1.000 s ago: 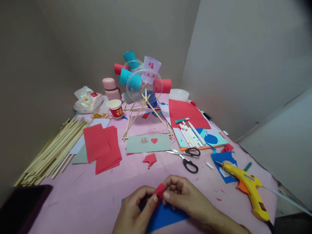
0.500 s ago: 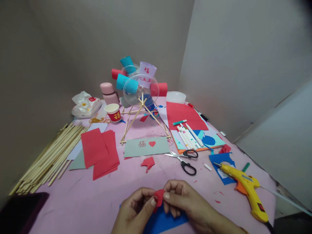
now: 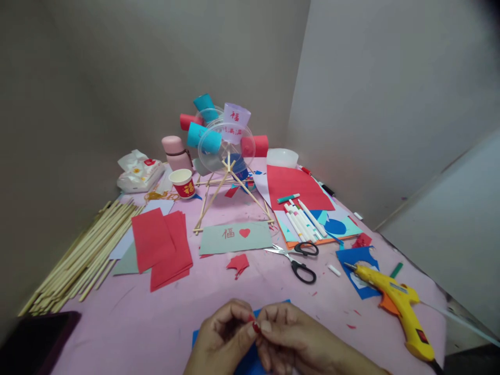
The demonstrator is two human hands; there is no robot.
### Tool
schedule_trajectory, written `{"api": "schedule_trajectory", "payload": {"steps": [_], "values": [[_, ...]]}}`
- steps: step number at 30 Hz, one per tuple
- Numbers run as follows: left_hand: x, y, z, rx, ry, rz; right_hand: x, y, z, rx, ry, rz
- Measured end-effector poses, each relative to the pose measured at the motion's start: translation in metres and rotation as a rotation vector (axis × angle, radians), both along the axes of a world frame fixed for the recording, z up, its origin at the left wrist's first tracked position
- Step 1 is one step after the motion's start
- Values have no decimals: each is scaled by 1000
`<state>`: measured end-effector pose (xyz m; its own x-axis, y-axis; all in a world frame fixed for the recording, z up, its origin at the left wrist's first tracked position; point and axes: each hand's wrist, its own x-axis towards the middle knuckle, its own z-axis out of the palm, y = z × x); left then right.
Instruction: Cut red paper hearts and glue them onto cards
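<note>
In front of me, my left hand and my right hand meet fingertip to fingertip, both closed in a pinch. Between them is a small red paper piece, almost wholly hidden by the fingers. Under the hands lies a blue paper sheet, partly covered by them. Just beyond is a torn-looking red paper scrap. Farther off, a grey paper strip bears a red character and a red heart. Black-handled scissors rest with blades slightly apart to its right.
A stick-framed wheel model with coloured paper tubes stands at the back. Red paper sheets and wooden sticks lie left, with a dark phone-like slab nearer. A yellow glue gun and markers are right.
My fingers have drawn closer together over the red paper piece, which showed plainly before and is now mostly covered. The view has shifted slightly.
</note>
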<state>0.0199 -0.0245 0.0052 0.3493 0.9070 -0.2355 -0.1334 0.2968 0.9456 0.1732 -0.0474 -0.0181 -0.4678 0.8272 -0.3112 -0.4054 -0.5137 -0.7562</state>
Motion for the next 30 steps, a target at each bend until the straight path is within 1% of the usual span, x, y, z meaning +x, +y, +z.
{"api": "schedule_trajectory", "payload": {"steps": [3, 4, 6, 8, 13, 20, 24, 30], "values": [[0, 0, 1, -17, 65, 66, -1, -3, 10, 266, -268, -166], [0, 0, 2, -27, 83, 75, -2, -4, 13, 329, -338, -202], [1, -1, 3, -46, 95, 71, -2, -6, 17, 401, -416, -223], [2, -2, 4, -48, 102, 49, -2, -8, 17, 408, -439, -217], [1, -2, 2, -16, 121, -11, -4, -6, 14, 318, -436, -188], [-4, -2, -2, 85, 228, -32, -5, -6, 13, 330, -476, -197], [-2, -4, -2, 101, 247, -21, -4, -7, 10, 377, -510, -195], [2, -6, 4, 64, 231, 64, -5, -6, 14, 513, -640, -196]]}}
